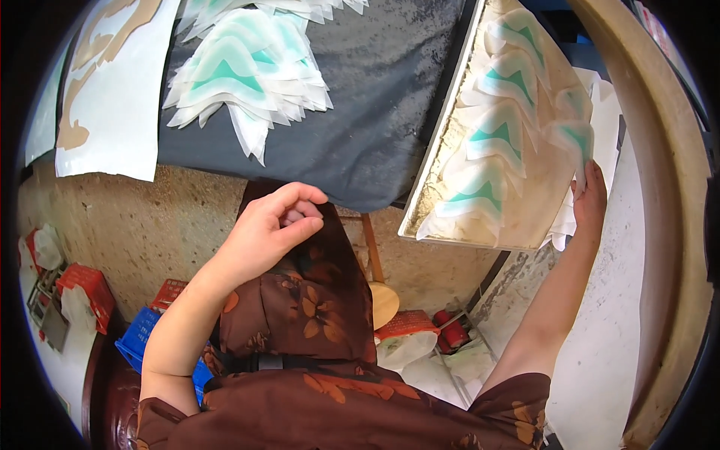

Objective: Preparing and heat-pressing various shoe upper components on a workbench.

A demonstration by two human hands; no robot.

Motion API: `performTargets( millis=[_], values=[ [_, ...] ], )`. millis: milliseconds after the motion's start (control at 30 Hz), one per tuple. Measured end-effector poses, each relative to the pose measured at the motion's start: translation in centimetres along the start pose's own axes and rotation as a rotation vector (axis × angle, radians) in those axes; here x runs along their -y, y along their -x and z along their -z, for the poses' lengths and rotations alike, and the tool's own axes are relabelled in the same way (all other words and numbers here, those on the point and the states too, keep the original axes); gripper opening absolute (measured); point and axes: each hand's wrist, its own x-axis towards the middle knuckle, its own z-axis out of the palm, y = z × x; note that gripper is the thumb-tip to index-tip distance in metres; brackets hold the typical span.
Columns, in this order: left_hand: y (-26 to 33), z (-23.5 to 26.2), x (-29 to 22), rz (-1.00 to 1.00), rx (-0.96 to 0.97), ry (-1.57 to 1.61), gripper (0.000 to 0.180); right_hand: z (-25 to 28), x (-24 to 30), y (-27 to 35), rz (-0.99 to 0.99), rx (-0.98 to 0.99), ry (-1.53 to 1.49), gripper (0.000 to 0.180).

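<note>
Head view, right hand (pixel 589 201) gripping tilted board (pixel 534 214) of teal-white cutouts (pixel 491 139), left hand (pixel 271 229) loosely curled, empty

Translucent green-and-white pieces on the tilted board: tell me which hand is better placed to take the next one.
Right, probably. The right hand already touches the tilted board's edge beside those pieces. The left hand hangs curled and empty over the lap, away from both stacks.

A blue crate (pixel 135 341) sat on the floor at near left, red boxes (pixel 86 289) beside it. A round wooden stool (pixel 384 302) stood near centre, red spools (pixel 450 334) to its right.
</note>
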Motion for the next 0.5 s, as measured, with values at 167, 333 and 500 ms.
performTargets(
  millis=[167, 333, 500],
  values=[
    [0.6, 0.0, 2.7, -0.023, -0.103, 0.039, 0.024, -0.4, -1.1, -2.1, 0.016, 0.062, 0.086, 0.035],
    [0.8, 0.2, 2.9, -0.011, -0.152, 0.037, 0.023, -1.0, -1.1, -2.5, 0.029, 0.005, 0.176, 0.031],
    [0.8, 0.3, 2.5, -0.025, -0.165, 0.011, 0.023, -1.8, -0.7, -2.4, 0.057, -0.063, 0.287, 0.03]
  ],
)
